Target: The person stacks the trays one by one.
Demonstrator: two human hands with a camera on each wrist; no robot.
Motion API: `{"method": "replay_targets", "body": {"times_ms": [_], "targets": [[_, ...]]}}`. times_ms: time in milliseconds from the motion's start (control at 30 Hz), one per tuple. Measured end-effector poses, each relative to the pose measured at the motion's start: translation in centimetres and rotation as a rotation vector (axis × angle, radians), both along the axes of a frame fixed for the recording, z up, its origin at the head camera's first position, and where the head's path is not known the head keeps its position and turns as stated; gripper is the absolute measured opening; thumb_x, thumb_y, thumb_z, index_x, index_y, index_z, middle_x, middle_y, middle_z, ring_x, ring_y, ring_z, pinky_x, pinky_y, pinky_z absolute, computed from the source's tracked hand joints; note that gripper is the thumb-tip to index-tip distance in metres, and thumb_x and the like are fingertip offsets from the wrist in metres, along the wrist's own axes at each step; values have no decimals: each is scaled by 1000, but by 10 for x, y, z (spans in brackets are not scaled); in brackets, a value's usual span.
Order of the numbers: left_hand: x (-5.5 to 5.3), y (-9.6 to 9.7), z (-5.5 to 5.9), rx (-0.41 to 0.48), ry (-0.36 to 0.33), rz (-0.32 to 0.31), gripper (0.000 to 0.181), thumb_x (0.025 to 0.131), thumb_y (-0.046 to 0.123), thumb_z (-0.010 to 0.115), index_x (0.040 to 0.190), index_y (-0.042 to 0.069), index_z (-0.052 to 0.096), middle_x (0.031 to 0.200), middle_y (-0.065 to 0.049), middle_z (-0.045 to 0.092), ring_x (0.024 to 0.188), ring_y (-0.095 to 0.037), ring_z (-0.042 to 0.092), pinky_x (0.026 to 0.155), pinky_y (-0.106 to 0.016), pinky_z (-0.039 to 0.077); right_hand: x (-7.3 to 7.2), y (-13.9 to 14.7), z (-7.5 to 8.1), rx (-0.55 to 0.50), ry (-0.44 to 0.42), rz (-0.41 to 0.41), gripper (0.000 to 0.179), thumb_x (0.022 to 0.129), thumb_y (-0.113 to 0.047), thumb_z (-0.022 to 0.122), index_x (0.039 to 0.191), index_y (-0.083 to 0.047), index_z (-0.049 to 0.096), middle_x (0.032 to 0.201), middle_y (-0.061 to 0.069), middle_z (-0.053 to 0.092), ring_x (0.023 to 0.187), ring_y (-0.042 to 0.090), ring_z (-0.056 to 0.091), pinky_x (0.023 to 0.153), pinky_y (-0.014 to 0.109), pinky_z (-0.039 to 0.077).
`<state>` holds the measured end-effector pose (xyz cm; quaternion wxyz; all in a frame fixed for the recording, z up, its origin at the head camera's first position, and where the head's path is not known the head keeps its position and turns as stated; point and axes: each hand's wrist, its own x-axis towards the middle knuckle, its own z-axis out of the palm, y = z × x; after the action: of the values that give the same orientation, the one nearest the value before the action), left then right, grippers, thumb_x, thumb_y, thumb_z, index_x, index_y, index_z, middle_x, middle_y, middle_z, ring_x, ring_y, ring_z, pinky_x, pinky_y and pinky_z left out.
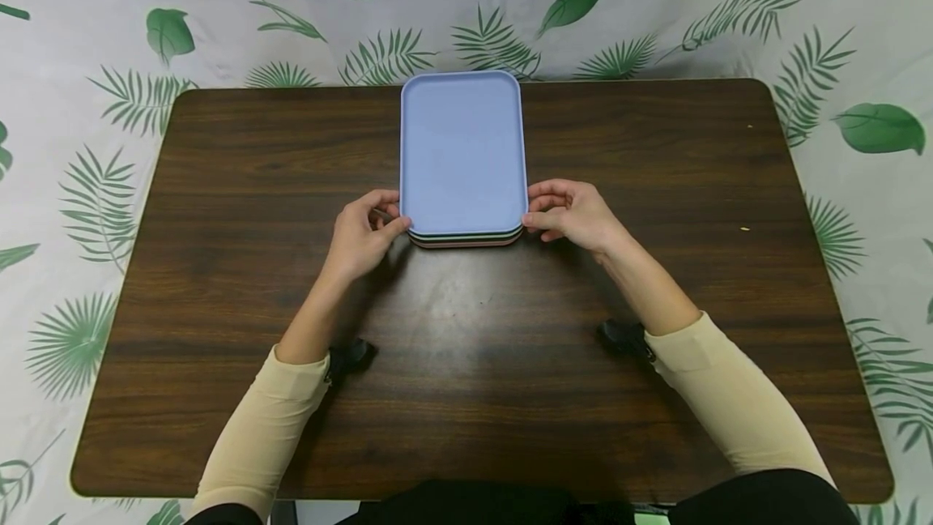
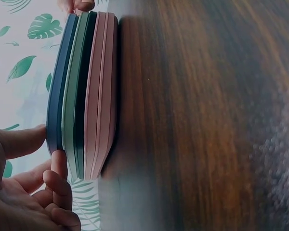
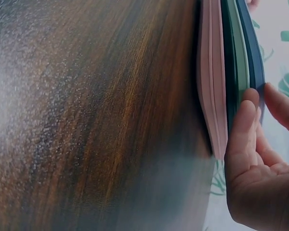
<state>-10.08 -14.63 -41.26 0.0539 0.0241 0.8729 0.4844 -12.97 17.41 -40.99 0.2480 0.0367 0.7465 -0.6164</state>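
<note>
A light blue rectangular tray (image 1: 463,152) tops a stack at the table's back middle. Beneath it, in the left wrist view, come a light green tray (image 2: 71,110), a dark green layer (image 2: 82,110) and pink layers (image 2: 100,96) at the bottom. My left hand (image 1: 364,235) pinches the blue tray at its near left corner, thumb at the rim and a fingertip under its edge. On the opposite side my right hand (image 1: 576,215) pinches the same tray near its near right corner. Its fingertips also overlap the light green edge in the right wrist view.
The stack stands on a dark wood-grain table (image 1: 466,379) with rounded corners, close to its far edge. A white cloth with green leaf prints (image 1: 233,14) hangs behind and around the table. Dark wrist devices (image 1: 351,356) sit at both sleeve cuffs.
</note>
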Motion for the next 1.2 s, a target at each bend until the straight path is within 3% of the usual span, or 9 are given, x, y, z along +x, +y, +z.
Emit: {"method": "replay_targets", "body": {"times_ms": [633, 1200], "targets": [[8, 6, 2, -140, 76, 29, 34, 88, 12, 74, 119, 0, 69, 94, -8, 62, 70, -19, 51, 66, -34, 38, 2, -1, -1, 43, 30, -6, 40, 83, -8, 79, 120, -4, 64, 96, 11, 66, 89, 37, 66, 68, 35, 57], [10, 7, 4, -202, 99, -5, 38, 90, 16, 72, 125, 2, 67, 95, -8, 62, 70, -19, 52, 68, -36, 37, 3, -2, -2, 47, 51, -22, 40, 82, -7, 79, 119, -2, 66, 95, 12, 65, 82, 26, 66, 69, 35, 57]]}}
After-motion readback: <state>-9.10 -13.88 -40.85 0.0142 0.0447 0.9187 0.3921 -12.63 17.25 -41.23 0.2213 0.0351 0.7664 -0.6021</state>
